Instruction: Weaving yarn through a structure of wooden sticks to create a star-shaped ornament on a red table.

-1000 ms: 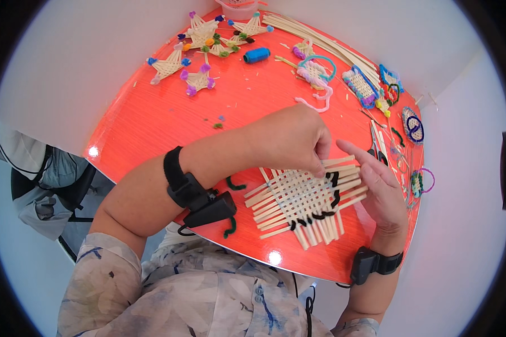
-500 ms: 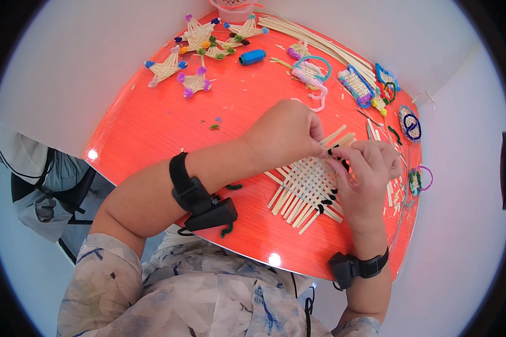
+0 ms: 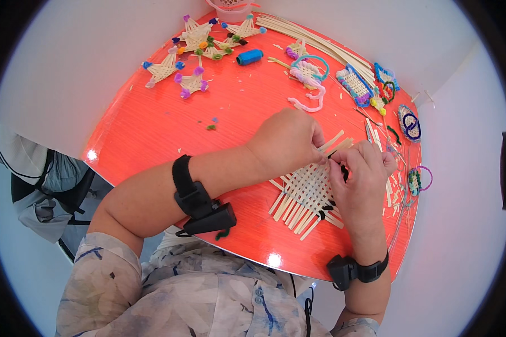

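A partly woven mat of pale flat strips (image 3: 306, 188) lies on the red table, its loose strip ends fanning toward me. A fuzzy black pipe cleaner (image 3: 344, 172) runs in and out along its right side, with short black loops showing lower down. At the mat's far corner, the fingertips of my right hand (image 3: 361, 180) pinch this pipe cleaner. My left hand (image 3: 287, 140) reaches across from the left, thumb and fingers pressed together at the same corner, almost touching the right fingertips. What the left fingers grip is hidden.
Star-shaped woven pieces (image 3: 195, 38) sit far left, by a blue thread spool (image 3: 249, 57). Small woven pieces with coloured edging (image 3: 355, 87) and a bundle of long strips (image 3: 320, 40) lie along the far right. Cut scraps (image 3: 396, 194) and scissors (image 3: 369, 130) are beside my right hand.
Both hands stay at the mat's far corner, shifting slightly. The mat has moved a little toward me, and the black tip between my fingers is now less exposed.
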The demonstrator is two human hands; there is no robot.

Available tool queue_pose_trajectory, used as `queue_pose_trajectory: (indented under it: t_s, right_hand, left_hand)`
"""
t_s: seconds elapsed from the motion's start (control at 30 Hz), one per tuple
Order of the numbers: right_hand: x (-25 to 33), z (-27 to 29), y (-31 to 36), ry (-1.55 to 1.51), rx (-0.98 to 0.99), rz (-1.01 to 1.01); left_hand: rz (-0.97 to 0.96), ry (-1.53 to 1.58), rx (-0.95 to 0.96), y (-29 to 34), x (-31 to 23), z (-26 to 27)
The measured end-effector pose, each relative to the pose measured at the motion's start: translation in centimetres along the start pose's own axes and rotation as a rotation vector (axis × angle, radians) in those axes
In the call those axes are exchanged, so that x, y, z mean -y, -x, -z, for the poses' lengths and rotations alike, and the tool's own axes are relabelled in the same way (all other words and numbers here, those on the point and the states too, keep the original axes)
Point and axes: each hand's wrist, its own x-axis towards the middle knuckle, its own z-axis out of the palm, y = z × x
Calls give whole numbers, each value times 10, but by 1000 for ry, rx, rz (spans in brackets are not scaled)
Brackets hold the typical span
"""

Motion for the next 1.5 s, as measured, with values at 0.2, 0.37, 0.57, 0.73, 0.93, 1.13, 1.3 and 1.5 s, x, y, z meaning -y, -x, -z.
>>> queue_pose_trajectory:
  t_s: [0.2, 0.37, 0.57, 0.73, 0.93, 1.13, 1.3, 1.5]
  right_hand:
    - [5, 8, 1, -3, -7, 31]
    - [10, 12, -2, -14, -13, 88]
    - [13, 8, -2, -21, -30, 134]
    - [13, 5, -1, 9, -80, 167]
    - [16, 0, 1, 46, -76, 181]
    - [8, 5, 0, -40, -77, 103]
    - [-3, 12, 6, -211, -43, -142]
    - [-23, 17, 1, -681, -141, -516]
  left_hand:
    - [-46, -56, -11, 4, -12, 8]
    - [-69, -32, -72, 8, -14, 11]
    - [-131, -45, -136, 9, -11, 14]
    - [-130, -25, -153, 10, -13, 17]
    - [-130, -6, -163, 7, -7, 14]
    - [-154, -106, -170, 3, -9, 9]
    - [-14, 176, -44, 0, -3, 14]
    - [25, 245, 16, -1, 0, 21]
